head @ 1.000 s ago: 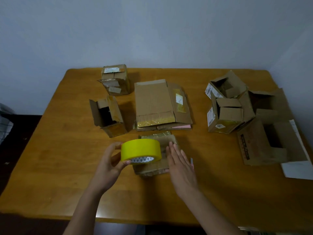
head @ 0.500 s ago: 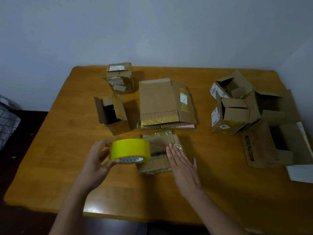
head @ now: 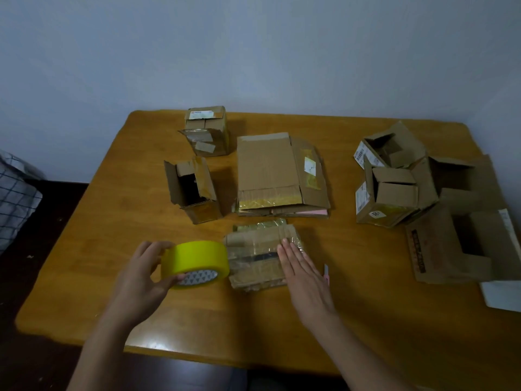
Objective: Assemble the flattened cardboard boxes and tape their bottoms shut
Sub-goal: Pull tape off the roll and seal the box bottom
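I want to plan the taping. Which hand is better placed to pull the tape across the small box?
Probably the left hand: it already grips the yellow tape roll beside the box, which the flat right hand presses.

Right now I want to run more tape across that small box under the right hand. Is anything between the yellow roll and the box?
Nothing visible. The yellow tape roll, gripped by the left hand, sits right beside the small box; the right hand lies flat on the box's other side.

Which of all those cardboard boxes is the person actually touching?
The small tape-covered box nearest the table's front edge. The right hand lies flat on it; every other box sits farther back, untouched. The left hand holds only the yellow tape roll.
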{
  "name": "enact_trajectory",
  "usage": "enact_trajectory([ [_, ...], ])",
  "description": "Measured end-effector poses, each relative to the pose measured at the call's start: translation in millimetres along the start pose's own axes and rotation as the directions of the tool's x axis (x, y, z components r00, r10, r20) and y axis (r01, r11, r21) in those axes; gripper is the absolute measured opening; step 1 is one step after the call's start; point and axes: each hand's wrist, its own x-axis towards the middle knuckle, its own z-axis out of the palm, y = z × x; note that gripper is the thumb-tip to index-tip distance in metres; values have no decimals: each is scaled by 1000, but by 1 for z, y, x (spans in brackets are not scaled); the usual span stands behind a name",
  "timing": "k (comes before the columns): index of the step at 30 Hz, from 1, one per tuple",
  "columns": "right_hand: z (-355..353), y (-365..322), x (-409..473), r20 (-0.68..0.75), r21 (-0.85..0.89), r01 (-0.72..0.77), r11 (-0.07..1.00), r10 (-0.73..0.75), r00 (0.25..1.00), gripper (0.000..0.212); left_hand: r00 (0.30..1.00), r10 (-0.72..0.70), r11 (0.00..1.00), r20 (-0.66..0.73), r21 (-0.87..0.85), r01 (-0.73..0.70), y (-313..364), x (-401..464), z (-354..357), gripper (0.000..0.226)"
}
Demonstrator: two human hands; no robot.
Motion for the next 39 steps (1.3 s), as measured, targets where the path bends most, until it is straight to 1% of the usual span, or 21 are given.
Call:
enact_trajectory([
  [1,0,0,0,16,1,3,1000,-3,1000,89,1000,-6,1000,0,-11,6,-2,-3,0,52],
  [2,1,0,1,-14,3,10,1000,-10,1000,89,1000,-14,999,-7,-46,14,-3,-5,1,51],
  [4,9,-1,3,-89,20,2,1000,0,996,96,999,-40,995,-16,-94,38,-5,-5,4,51],
  [6,13,0,3,-104,30,-14,999,17,994,107,998,-65,994,-9,-88,64,-6,-3,5,51],
  [7,14,0,3,-119,30,-11,999,15,993,109,997,-77,994,1,-79,77,-8,-2,4,51],
  [12,9,-2,2,-116,3,-1,1000,1,993,107,992,-119,992,38,-43,121,-13,-3,4,48],
  [15,13,0,3,-93,-3,-20,1000,19,995,111,988,-144,989,53,-10,144,-15,-4,4,48],
  [17,14,0,4,-68,3,-20,1000,20,997,115,985,-167,986,46,8,167,-16,-6,5,49],
  [20,15,1,6,-53,41,-19,999,21,998,115,980,-194,981,34,2,194,-15,-8,7,49],
  [24,14,1,5,-58,12,-23,1000,24,998,119,980,-184,980,71,85,178,-13,-5,5,49],
  [27,15,1,6,-59,-16,-28,999,27,998,124,976,-190,963,105,216,164,-9,-4,8,51],
  [28,15,1,6,-58,-16,-27,999,26,998,125,974,-201,958,107,230,173,-9,-5,11,51],
  [33,17,0,7,-72,6,-53,999,53,996,127,964,-250,965,89,109,240,-14,-8,19,49],
  [37,14,-2,6,-32,-26,-50,998,49,998,123,949,-275,960,157,103,261,-19,0,21,47],
  [39,14,-1,6,-60,-40,-48,998,45,997,119,926,-311,948,215,139,286,-22,4,25,45],
])
